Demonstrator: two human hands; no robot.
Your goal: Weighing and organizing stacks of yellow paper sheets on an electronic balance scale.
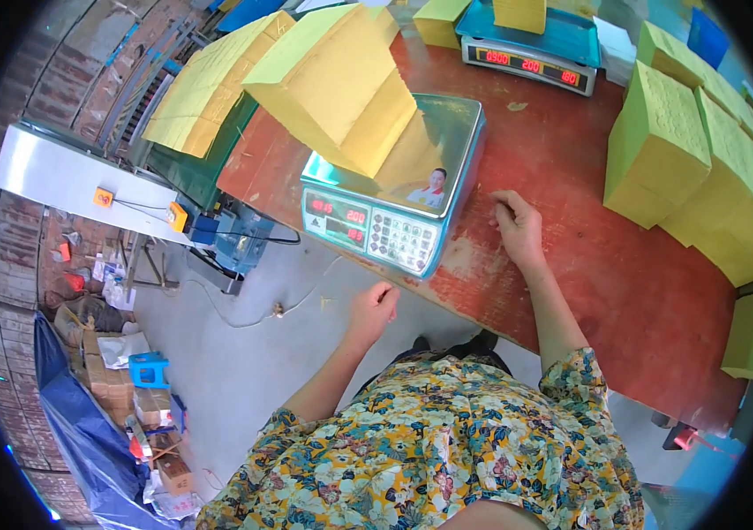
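Observation:
A tall block of stacked yellow paper sits on the pan of a digital scale with a lit red display and a keypad. My left hand is curled into a loose fist in front of the table's edge, below the scale, with nothing visible in it. Over the red tabletop, just right of the scale, my right hand has its fingers bent inward and shows nothing in them. Neither hand touches the paper block or the scale.
The worn red table carries a second scale at the back, with yellow paper on it. More yellow paper blocks line the right side. Further yellow stacks lie at the far left. A blue stool and cartons stand on the floor.

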